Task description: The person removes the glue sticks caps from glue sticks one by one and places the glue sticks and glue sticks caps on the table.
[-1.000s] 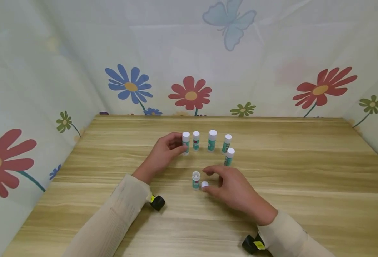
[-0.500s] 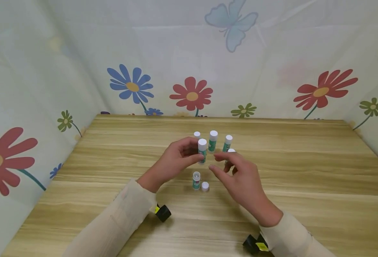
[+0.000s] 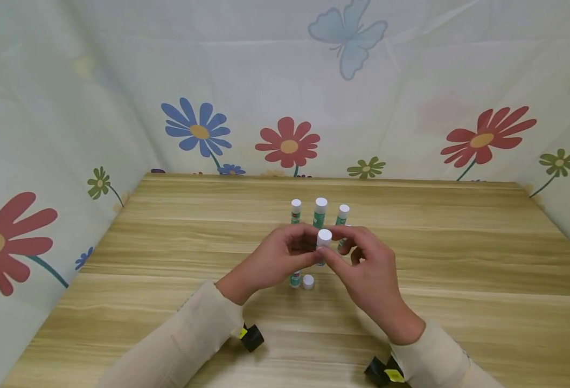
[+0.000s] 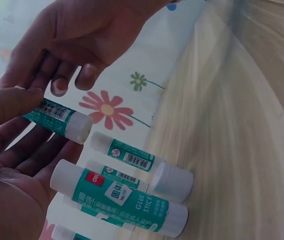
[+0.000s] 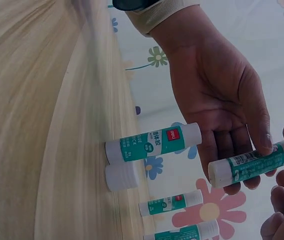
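Standing closest on the table [image 3: 459,253], a near stick [image 3: 295,279] is keeping just beside a loose cap [image 3: 308,282]. Beyond and above them, the left hand [image 3: 275,258] is clamping thumb and fingers round the held stick [image 5: 252,166], raised off the wood, while the right hand [image 3: 369,269] is pinching its white top [image 3: 324,235]. Farther back, other sticks [image 3: 321,207] are standing upright before the flowered cloth [image 3: 246,81].
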{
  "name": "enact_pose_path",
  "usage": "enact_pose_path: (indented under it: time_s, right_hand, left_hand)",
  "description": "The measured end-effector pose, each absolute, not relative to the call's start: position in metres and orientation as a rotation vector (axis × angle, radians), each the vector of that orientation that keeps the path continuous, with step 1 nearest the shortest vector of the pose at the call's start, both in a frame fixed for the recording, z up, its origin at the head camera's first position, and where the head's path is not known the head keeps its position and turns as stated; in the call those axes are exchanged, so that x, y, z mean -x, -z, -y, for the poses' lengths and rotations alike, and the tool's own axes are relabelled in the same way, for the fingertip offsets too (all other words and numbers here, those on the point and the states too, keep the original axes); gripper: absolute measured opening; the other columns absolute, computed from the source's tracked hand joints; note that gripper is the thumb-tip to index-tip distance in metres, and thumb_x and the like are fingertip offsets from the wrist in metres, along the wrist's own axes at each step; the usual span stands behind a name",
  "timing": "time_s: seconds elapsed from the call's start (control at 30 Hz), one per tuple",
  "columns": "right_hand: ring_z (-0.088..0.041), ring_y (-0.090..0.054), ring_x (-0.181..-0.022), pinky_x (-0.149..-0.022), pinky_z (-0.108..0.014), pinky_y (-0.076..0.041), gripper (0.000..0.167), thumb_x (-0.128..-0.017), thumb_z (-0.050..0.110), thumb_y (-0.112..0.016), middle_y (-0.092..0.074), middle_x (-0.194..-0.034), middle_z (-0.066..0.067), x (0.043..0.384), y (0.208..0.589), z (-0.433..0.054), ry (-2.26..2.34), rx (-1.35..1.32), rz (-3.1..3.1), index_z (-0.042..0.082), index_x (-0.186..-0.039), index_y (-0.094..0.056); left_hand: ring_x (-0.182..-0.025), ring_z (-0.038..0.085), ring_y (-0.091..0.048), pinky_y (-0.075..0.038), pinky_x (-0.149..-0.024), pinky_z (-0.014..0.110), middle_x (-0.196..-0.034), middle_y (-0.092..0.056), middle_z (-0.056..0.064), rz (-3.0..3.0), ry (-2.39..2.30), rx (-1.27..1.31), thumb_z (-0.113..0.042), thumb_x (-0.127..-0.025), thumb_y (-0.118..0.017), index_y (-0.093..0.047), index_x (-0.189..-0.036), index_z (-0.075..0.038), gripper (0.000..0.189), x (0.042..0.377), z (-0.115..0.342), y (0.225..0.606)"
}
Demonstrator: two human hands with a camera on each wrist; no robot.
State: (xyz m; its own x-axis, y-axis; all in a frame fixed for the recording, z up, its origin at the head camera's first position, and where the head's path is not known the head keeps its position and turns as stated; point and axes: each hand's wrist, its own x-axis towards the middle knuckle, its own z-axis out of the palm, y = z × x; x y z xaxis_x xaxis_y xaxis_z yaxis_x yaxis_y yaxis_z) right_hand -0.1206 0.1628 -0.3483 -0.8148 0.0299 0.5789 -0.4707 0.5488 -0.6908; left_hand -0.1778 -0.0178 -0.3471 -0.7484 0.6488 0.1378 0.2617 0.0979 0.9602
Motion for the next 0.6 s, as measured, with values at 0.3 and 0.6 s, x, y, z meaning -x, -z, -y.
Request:
enact_pose_path:
  time_s: [0.3, 0.6]
  right_hand:
    - [-0.011, -0.052, -0.069, -0.054, -0.019, -0.039, 0.029, -0.079, 0.012, -0.080, -0.066, -0.088, -0.001, 0.1195, 0.3502, -0.1610, -1.272, -0.361, 2.202, 0.016, -0.107, -0.071]
    - [-0.006, -0.051, -0.069, -0.054, -0.018, -0.039, 0.028, -0.080, 0.009, -0.079, -0.065, -0.088, 0.001, 0.1189, 0.3504, -0.1611, -1.278, -0.375, 2.194, 0.013, -0.106, -0.071]
  left_hand:
    - [-0.107, 0.012, -0.065, -0.055, -0.089, 0.025, -0.118, -0.065, 0.003, -2.093, -1.671, -0.917, -0.012, -0.093, -0.065, -0.060, -0.124, -0.014, 0.031, 0.1739, 0.0148, 0.3487]
    - [-0.107, 0.011, -0.065, -0.055, -0.090, 0.025, -0.118, -0.066, 0.002, -2.092, -1.672, -0.919, -0.011, -0.092, -0.065, -0.061, -0.123, -0.014, 0.031, 0.1737, 0.0148, 0.3494]
